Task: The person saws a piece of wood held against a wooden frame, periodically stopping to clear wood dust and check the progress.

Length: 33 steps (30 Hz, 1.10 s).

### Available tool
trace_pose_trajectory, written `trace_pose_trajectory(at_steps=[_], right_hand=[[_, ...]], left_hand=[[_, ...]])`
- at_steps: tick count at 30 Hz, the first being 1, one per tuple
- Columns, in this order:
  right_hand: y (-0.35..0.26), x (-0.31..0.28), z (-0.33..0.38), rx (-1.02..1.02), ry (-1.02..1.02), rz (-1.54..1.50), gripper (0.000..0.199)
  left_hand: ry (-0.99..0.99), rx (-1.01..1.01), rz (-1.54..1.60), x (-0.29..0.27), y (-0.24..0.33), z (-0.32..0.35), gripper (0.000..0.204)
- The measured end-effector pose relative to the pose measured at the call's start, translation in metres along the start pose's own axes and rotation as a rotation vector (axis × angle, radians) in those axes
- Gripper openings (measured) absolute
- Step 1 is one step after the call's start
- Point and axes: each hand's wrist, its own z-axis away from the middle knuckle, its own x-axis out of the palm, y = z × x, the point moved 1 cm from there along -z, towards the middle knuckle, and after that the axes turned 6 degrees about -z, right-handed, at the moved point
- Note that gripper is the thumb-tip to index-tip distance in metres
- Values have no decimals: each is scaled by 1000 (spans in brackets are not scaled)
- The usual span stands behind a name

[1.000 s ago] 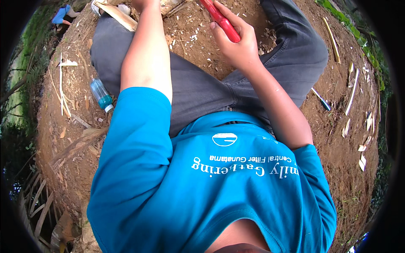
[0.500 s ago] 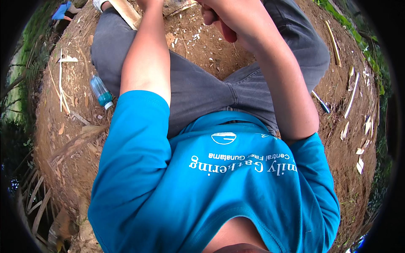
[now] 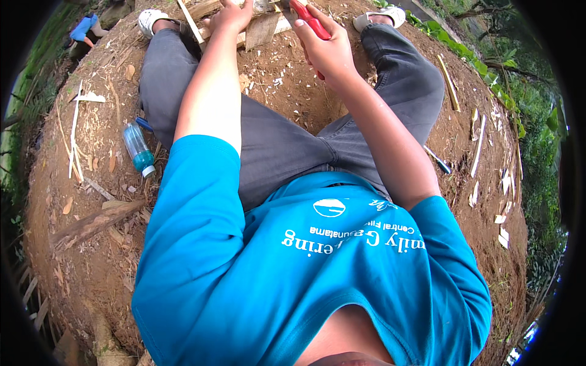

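My right hand (image 3: pixel 329 52) is closed around the red handle (image 3: pixel 314 23) of a tool. A second bit of red shows below the fingers; the tool's working end is at the top edge, too little seen to tell its kind. My left hand (image 3: pixel 231 17) grips a piece of wood at the top edge, its fingertips partly cut off. Under and beside the hands, between my feet, lie several pieces of wood, with one pale block (image 3: pixel 262 30) tilted on the soil.
A clear bottle with blue-green liquid (image 3: pixel 139 149) lies left of my leg, near a blue object (image 3: pixel 144 124). A dark pen-like thing (image 3: pixel 441 162) lies right. Wood strips (image 3: pixel 448 82) and shavings litter the brown soil. Another person (image 3: pixel 84 29) is bent over at the far left.
The view has shifted, so both hands, the wood pieces and my feet show more. My right hand has moved down in the picture, still holding the red-handled tool.
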Motion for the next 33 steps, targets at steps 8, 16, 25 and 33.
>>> trace_pose_trajectory(at_steps=[8, 16, 25, 33], right_hand=[[-41, 15, -29, 301, 37, 157, 44], [-34, 29, -39, 98, -45, 61, 55], [-7, -8, -19, 38, 16, 83, 54], [-29, -20, 42, 25, -21, 122, 55]], left_hand=[[-37, 8, -160, -35, 17, 37, 109], [206, 110, -339, -9, 3, 22, 137], [254, 142, -403, -2, 6, 14, 131], [165, 133, -360, -8, 9, 0, 134]])
